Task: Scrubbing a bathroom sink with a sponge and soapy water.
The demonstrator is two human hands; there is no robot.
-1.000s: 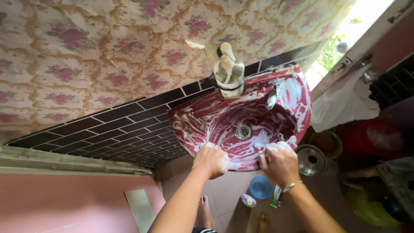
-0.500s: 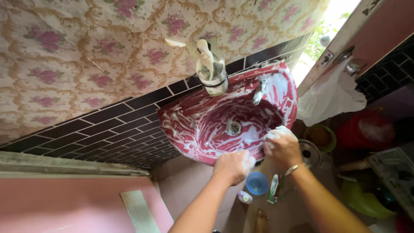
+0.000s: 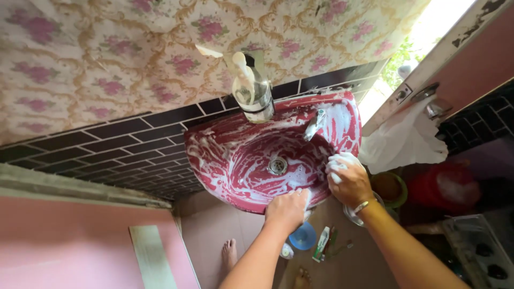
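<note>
A dark red wash basin [image 3: 235, 160] hangs on the wall, streaked all over with white soap foam. A metal drain [image 3: 277, 166] sits in its middle and a metal tap [image 3: 314, 124] at its back rim. My left hand [image 3: 287, 208] grips the basin's front rim, fingers curled over the foamy edge. At the basin's right rim, my right hand [image 3: 349, 181] presses a foamy white scrubbing pad [image 3: 339, 161]; a thin bracelet shows on that wrist. A clear pump soap dispenser [image 3: 251, 88] is fixed to the wall above the basin.
Floral wallpaper [image 3: 107, 59] covers the wall above dark tiles [image 3: 123, 144]. A white cloth [image 3: 404, 142] hangs at the right by a bright window. On the floor lie a blue lid [image 3: 303, 236], a tube [image 3: 321, 243], a green bowl [image 3: 393, 187] and red container [image 3: 447, 190]. My bare feet show below.
My left hand slid right along the front rim. My right hand moved with the pad from the front rim up onto the right rim. The camera shifted slightly.
</note>
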